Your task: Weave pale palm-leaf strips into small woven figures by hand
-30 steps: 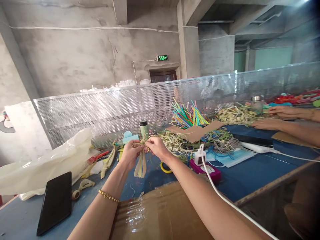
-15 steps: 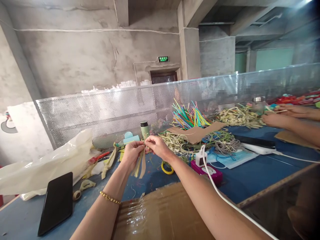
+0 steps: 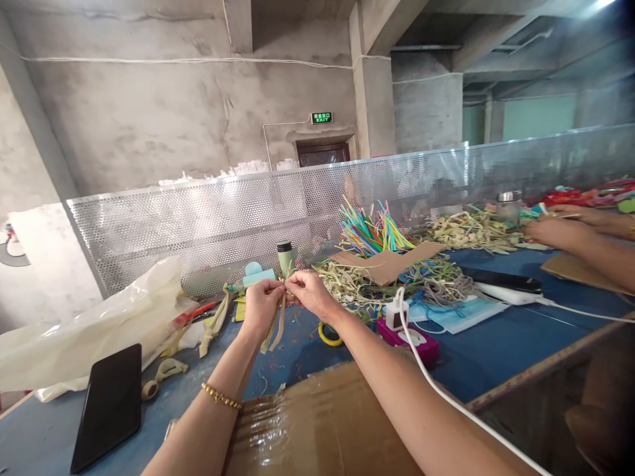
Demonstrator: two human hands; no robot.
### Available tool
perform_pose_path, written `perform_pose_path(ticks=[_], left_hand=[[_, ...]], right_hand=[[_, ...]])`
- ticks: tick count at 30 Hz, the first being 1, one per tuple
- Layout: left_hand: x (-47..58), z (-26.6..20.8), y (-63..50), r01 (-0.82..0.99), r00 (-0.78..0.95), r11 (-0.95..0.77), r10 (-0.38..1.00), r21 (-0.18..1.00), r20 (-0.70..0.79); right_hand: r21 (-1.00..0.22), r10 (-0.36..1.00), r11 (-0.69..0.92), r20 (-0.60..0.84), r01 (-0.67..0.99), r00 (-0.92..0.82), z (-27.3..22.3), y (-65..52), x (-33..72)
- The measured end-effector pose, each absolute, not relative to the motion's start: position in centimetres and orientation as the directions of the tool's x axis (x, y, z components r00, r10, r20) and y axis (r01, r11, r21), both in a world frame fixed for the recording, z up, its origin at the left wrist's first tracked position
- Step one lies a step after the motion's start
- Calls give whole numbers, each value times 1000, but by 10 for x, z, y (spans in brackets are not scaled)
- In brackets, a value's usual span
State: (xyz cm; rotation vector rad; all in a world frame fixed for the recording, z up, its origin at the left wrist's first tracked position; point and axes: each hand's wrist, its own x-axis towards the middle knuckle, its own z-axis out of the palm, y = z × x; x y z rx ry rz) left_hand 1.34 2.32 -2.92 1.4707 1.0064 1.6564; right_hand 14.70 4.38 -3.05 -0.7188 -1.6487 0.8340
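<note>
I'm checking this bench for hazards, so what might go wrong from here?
The left hand and right hand pinch the top of thin, hanging strips, which might slip loose. The green bottle stands just beyond the hands and could be knocked if they push forward. The white cable runs close along the right forearm; it might snag and tug the white plug at the purple box.
</note>
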Motion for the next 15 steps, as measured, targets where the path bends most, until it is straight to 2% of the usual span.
perform_pose_path(ticks=[5,15], left_hand=[[11,-29,24,-25,-151,-444,887,896,436],[4,-32,32,-18,-287,-348,900,937,329]], right_hand=[[-837,815,546,530,6,-236,-30,43,146],[-796,817,577,556,185,-155,-32,51,155]])
